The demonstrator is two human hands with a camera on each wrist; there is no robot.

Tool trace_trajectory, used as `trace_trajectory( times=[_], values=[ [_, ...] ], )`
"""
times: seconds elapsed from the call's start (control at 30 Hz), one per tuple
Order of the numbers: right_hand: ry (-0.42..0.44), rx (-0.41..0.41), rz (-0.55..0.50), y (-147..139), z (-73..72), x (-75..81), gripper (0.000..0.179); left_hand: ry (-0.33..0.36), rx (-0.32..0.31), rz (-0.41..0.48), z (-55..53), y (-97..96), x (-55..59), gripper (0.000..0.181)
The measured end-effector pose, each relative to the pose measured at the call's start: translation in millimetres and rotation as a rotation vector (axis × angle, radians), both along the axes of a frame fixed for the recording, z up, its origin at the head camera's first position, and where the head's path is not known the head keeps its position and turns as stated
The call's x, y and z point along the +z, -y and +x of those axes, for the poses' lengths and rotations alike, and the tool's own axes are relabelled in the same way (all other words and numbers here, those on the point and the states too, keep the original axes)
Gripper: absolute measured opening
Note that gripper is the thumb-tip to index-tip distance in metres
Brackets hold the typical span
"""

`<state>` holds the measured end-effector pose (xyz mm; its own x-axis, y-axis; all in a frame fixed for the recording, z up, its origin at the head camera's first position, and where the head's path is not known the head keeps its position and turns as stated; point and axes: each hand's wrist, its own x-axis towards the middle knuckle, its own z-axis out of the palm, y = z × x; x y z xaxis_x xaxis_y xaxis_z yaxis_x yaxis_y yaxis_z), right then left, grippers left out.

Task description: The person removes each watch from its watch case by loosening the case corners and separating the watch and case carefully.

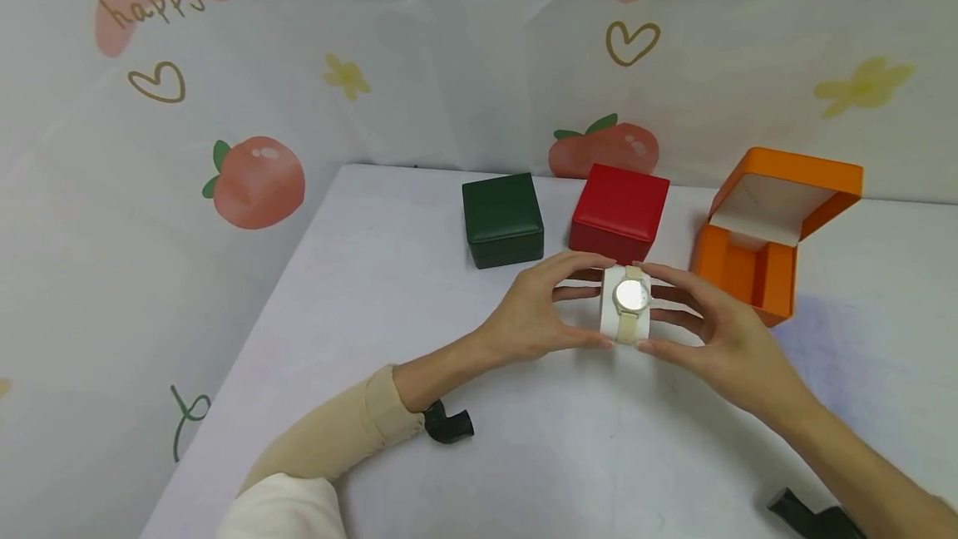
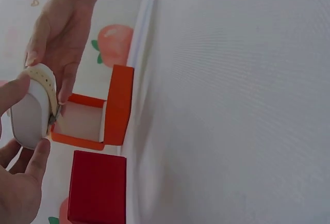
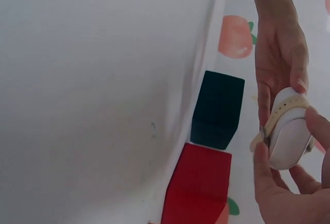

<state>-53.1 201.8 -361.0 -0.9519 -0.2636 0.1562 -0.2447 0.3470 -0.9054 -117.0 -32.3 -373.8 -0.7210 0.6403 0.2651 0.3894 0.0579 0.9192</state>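
A wristwatch [image 1: 632, 296] with a cream strap, its face catching bright light, is wrapped around a white watch pillow [image 1: 608, 306]. My left hand [image 1: 535, 314] grips the pillow's left side, thumb at the near end and fingers at the far end. From the right, my right hand [image 1: 722, 331] pinches the opposite side the same way. Both wrist views show the strap's holes and buckle side, and the smooth flat side of the pillow [image 2: 32, 115]. Just beyond the hands sits an orange watch box [image 1: 782, 281], its lid raised and a hollow inside.
A closed red box [image 1: 621, 206] stands right behind the held watch, with a closed dark green box [image 1: 503, 219] to its left. Behind them rises a white patterned backdrop [image 1: 449, 48]. Black curved pieces [image 1: 449, 424] show beside both forearms, over the white tabletop [image 1: 404, 273].
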Motion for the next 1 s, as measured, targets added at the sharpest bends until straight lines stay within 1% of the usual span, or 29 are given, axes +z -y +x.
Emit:
trace_trajectory(
  times=[0.17,0.3,0.4,0.57,0.67,0.8,0.9,1.0],
  values=[
    [0.034,0.005,0.013,4,-0.3,0.0,0.077,-0.006,0.021,0.008,0.5,3.2,-1.0,0.077],
    [0.052,-0.008,0.035,7,-0.6,-0.5,0.073,-0.037,0.022,0.005,1.7,3.2,-2.5,0.077],
    [0.068,-0.018,0.053,12,-1.8,-1.0,0.073,-0.050,0.022,0.005,3.2,2.4,-3.6,0.078],
    [0.084,-0.050,0.092,19,-3.9,-2.5,0.076,-0.043,0.029,0.010,4.3,1.5,-5.4,0.078],
    [0.104,-0.056,0.074,22,-4.3,-3.8,0.075,-0.028,0.026,0.024,4.0,1.7,-6.6,0.077],
    [0.132,-0.048,0.022,24,-3.7,-5.7,0.076,-0.014,0.021,0.032,3.3,2.3,-9.0,0.077],
    [0.137,-0.050,0.017,26,-2.9,-6.8,0.076,-0.015,0.020,0.028,3.3,2.8,-10.5,0.077],
    [0.130,-0.061,0.035,27,-2.4,-7.4,0.077,-0.018,0.017,0.025,3.0,2.9,-11.3,0.076]
  ],
)
